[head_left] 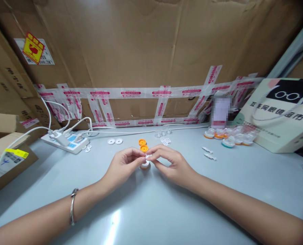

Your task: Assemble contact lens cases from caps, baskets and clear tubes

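Observation:
My left hand (125, 165) and my right hand (171, 162) meet at the middle of the table. Their fingertips pinch a small white plastic part (148, 156) between them, mostly covered by the fingers. Just below it stands a round white piece with an orange base (144, 165). Two orange round caps (144, 148) lie right behind the fingers, one beyond the other. Farther back to the left are two white rings (115, 141). Small white perforated pieces (165, 141) and several clear domes (163, 131) lie behind my right hand.
Two white slim parts (209, 153) lie to the right. Behind them sit several clear-topped round pieces (230, 136), beside a paper bag (281, 115). At left are a power strip (67, 140) with cables and an open carton (11, 163). A large cardboard box (110, 44) walls the back.

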`<state>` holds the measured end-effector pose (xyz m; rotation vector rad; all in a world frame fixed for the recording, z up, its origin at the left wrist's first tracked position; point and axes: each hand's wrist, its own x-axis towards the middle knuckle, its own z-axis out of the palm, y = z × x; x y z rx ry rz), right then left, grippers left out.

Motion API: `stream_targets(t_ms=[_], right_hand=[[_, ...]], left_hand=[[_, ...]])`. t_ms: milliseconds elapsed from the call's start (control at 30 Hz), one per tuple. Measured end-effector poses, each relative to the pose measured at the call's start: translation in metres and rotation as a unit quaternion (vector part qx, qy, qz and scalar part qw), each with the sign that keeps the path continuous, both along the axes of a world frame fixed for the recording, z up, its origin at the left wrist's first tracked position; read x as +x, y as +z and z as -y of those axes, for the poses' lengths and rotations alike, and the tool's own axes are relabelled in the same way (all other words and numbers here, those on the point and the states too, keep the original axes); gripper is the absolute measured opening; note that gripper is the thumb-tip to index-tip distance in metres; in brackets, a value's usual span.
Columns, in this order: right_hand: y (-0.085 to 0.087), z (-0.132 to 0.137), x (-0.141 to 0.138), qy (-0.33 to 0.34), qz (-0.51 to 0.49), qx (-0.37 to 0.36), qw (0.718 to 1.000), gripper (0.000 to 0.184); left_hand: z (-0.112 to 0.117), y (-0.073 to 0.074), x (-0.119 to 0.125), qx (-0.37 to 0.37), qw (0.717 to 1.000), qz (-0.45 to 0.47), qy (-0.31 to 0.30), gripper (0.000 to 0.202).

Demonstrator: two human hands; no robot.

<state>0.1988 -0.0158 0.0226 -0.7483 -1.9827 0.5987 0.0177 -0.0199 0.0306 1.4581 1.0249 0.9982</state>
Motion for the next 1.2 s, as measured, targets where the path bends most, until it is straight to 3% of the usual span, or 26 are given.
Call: stream_targets(t_ms=[67,133,200,300,400,533,833,1200], right_hand=[[0.004,-0.014,0.013,-0.024,0.010,-0.010,1.000,0.017],[0.004,-0.034,0.033,-0.109,-0.012,-0.073,0.991,0.021],[-0.002,-0.055,0.054,-0.213,0.023,-0.155,0.964,0.021],[-0.021,-0.080,0.075,-0.256,0.050,-0.184,0.948,0.021],[-0.036,-0.091,0.076,-0.238,0.061,-0.200,0.948,0.023],[-0.042,-0.094,0.069,-0.222,0.048,-0.214,0.950,0.018],[-0.024,-0.082,0.075,-0.184,-0.039,-0.244,0.951,0.031],[-0.023,-0.073,0.068,-0.177,0.045,-0.294,0.938,0.010]], left_hand=[[-0.001,0.001,-0.001,0.017,0.999,-0.012,0.027,0.014],[-0.002,0.002,-0.001,0.029,0.998,-0.025,0.053,0.013],[-0.004,0.001,-0.002,0.033,0.997,-0.032,0.066,0.012],[-0.007,0.000,-0.003,0.031,0.997,-0.032,0.070,0.013],[-0.008,-0.001,-0.003,0.027,0.997,-0.031,0.067,0.014],[-0.008,-0.002,-0.003,0.023,0.997,-0.031,0.062,0.014],[-0.008,-0.004,-0.003,0.027,0.998,-0.029,0.055,0.013],[-0.005,-0.002,-0.002,0.021,0.998,-0.037,0.048,0.014]])
